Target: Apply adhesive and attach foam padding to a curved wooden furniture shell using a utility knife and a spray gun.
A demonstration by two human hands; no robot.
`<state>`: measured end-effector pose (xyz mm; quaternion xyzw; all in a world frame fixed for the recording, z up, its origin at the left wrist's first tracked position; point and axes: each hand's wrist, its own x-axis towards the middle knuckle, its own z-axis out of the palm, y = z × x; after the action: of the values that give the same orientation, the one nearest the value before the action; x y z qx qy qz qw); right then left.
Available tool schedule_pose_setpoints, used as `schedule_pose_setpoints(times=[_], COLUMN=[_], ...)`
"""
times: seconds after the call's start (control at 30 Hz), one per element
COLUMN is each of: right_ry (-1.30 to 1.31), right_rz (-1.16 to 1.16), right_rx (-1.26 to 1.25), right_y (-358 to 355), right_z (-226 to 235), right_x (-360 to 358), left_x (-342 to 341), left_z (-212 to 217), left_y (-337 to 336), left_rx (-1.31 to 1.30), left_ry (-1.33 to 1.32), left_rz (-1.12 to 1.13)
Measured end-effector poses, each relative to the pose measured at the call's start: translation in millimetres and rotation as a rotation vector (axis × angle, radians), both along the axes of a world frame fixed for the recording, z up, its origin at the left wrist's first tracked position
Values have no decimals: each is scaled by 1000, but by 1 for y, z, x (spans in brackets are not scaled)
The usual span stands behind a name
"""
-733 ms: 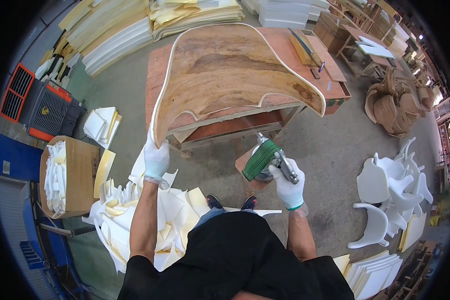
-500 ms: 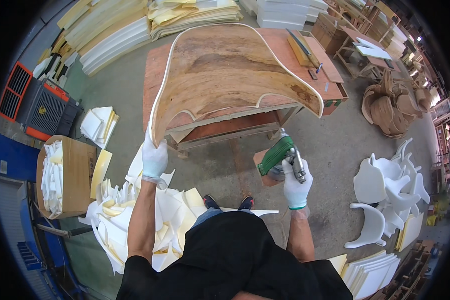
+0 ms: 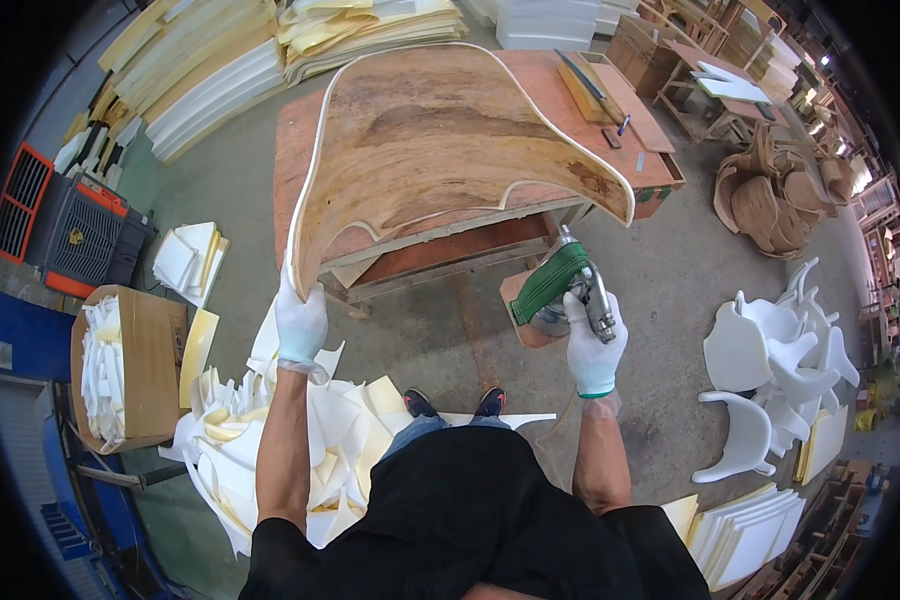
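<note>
The left hand (image 3: pixel 301 322) has its grip clasped on the near-left corner of the curved wooden panel (image 3: pixel 440 130), positioned over the counter (image 3: pixel 296 142). The right hand's (image 3: pixel 597 350) grip is wrapped around a green-covered spray gun (image 3: pixel 552 284).

The curved panel (image 3: pixel 450 130) is bare wood, matt and grainy, blotched with darker stains, and its whitish edge looks like foam. The spray gun (image 3: pixel 599 303) is shiny grey metal, with a green wrap (image 3: pixel 552 285) that looks like matt cloth. Gloves (image 3: pixel 301 325) are matt white fabric, crinkly see-through plastic at the wrists. Workbench (image 3: pixel 300 130) top is flat, dull reddish wood, box (image 3: pixel 150 372) is plain brown cardboard, and the floor (image 3: pixel 660 370) is rough-looking, dull concrete.
</note>
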<state>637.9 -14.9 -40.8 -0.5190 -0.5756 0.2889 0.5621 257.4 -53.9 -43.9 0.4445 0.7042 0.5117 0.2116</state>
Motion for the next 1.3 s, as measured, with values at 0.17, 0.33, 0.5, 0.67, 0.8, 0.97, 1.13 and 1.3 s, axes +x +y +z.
schedule_pose_setpoints(times=[0.17, 0.33, 0.5, 0.67, 0.8, 0.97, 1.13, 1.3], right_ry=[-11, 30, -24, -47, -68, -44, 17, -30], right_rz=[46, -46, 21, 109, 2, -197, -192, -120], right_rx=[-76, -45, -11, -56, -118, -79, -26, -70], right_y=[-2, -3, 1, -11, -29, -48, -52, -56], right_z=[0, 1, 8, -2, -13, -21, -18, -13], right_x=[2, -3, -7, -2, -1, -6, -15, -20], left_x=[-5, -10, -12, -7, -13, -12, -6, -7], left_z=[-5, -12, -13, -4, -9, -10, -5, -4], left_y=[-1, -1, 0, 1, 2, 4, 4, 4], left_rx=[44, 48, 45, 47, 56, 98, 110, 78], left_ry=[35, 47, 105, 89, 75, 80, 59, 64], left_rz=[-19, -18, -36, -32, -29, -48, -41, -36])
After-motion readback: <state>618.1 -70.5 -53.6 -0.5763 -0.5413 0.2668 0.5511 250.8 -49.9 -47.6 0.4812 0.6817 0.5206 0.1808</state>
